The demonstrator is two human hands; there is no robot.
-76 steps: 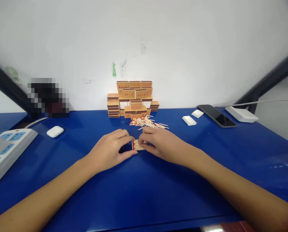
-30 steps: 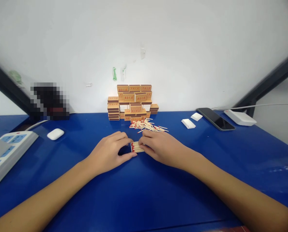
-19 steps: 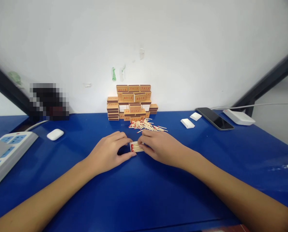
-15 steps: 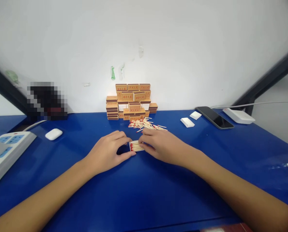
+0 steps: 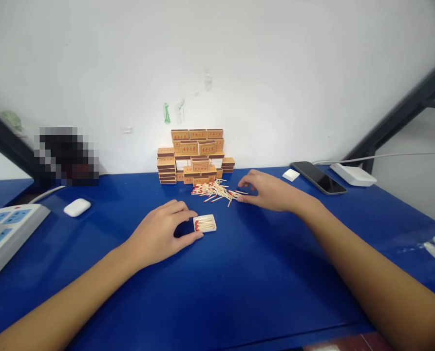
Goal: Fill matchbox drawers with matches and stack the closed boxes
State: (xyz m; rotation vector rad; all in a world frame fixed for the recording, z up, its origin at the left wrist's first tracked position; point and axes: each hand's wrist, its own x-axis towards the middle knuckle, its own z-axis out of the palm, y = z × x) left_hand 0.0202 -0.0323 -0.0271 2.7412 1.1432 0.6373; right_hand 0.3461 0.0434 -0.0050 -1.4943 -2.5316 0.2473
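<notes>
A small white matchbox tray (image 5: 214, 228) with red-headed matches (image 5: 204, 224) lying in it rests on the blue table. My left hand (image 5: 160, 233) has its thumb and forefinger at the near and far sides of the tray's left end, holding it. Beyond the tray is a loose pile of matches (image 5: 213, 190), heads pointing mostly left. At the right edge of that pile is my right hand (image 5: 268, 190), thumb and fingers apart around the match ends; I see nothing gripped. Behind the pile, yellow-and-brown matchboxes (image 5: 190, 148) are stacked against the wall.
A white empty tray (image 5: 291, 174) lies to the right, beside a dark phone (image 5: 318, 177) and a white box (image 5: 353, 174) with a cable. Leftward are a white earbud case (image 5: 77, 207) and a power strip (image 5: 18, 234). A pixelated dark object (image 5: 67, 156) stands at the back left.
My right hand has left the match tray and moved right and away to the edge of the match pile, its fingers spreading. My left hand stays at the tray. The view has shifted slightly.
</notes>
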